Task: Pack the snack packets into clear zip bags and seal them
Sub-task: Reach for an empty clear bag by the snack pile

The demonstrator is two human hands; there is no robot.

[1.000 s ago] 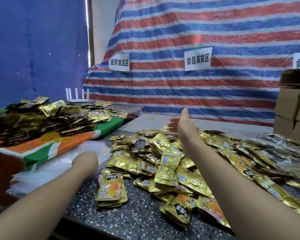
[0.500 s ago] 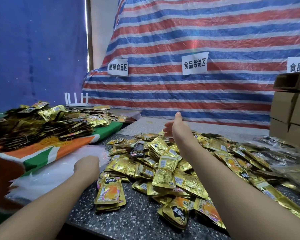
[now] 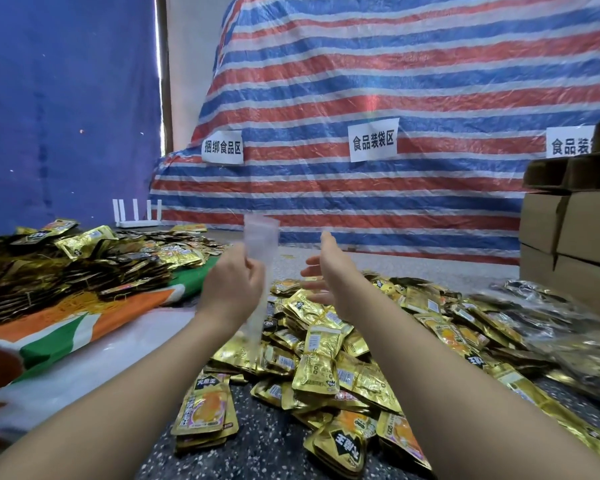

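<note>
At the far left a dark heap of gold packets [image 3: 77,265] lies on an orange, white and green cloth [image 3: 84,317], its labels too small to read, and the stack of clear bags [image 3: 94,358] below it is a pale blur cut off by the frame edge. The left hand [image 3: 231,289] pinches a clear zip bag [image 3: 258,258] and holds it upright above the table; the bag's lower part is hard to trace against the packets behind. The right hand [image 3: 329,268] is raised just beside it, fingers straight and spread, holding nothing. Below both lies the loose pile of gold snack packets [image 3: 326,358] on the speckled table [image 3: 257,445]. Paper signs on the striped tarp [image 3: 395,81] read 捆绑食品区 [image 3: 222,147] and 食品装袋区 [image 3: 373,140]; a third sign [image 3: 568,143] is cut off by cardboard boxes [image 3: 575,230] at right.
</note>
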